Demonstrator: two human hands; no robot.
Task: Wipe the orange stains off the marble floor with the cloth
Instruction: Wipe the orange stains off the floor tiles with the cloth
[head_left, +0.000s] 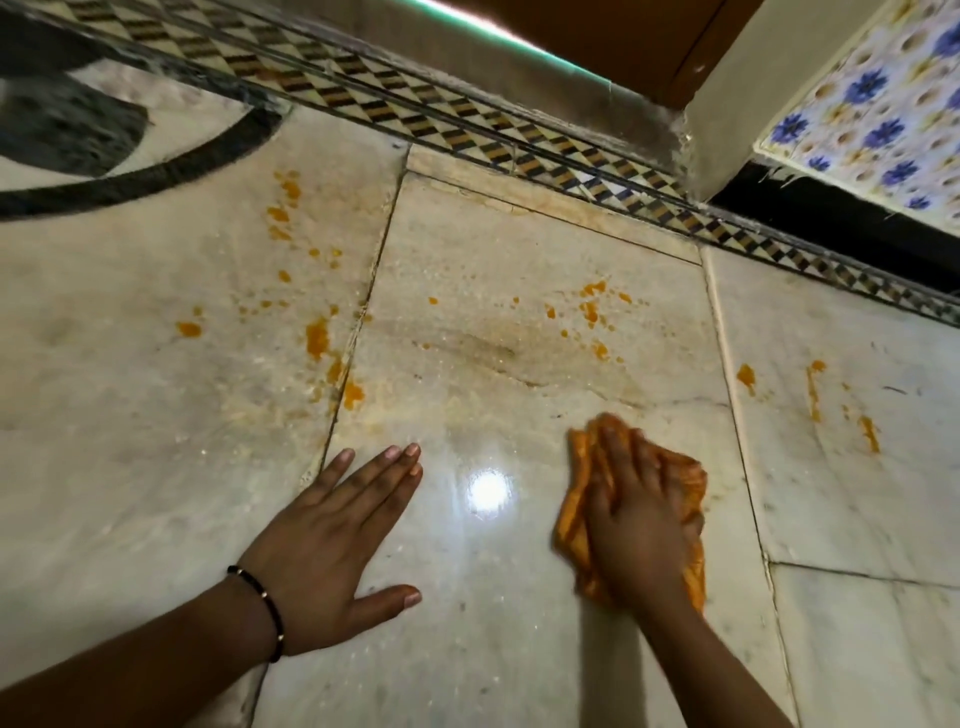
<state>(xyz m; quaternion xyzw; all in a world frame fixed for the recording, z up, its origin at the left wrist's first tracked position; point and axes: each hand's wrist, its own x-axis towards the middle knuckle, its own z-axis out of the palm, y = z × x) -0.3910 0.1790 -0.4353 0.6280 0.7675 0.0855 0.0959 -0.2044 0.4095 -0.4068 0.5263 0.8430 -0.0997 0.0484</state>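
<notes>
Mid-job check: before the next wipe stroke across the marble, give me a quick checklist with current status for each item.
1. Cloth under right hand, flat on the floor: ok.
2. Left hand braced flat, empty, apart from the cloth: ok.
3. Floor stain-free: not ok; orange stains remain along the seam, more at centre and right.
4. Path ahead free of objects: ok.
5. Cloth clean enough to lift stains: cannot tell; it is orange itself.
</notes>
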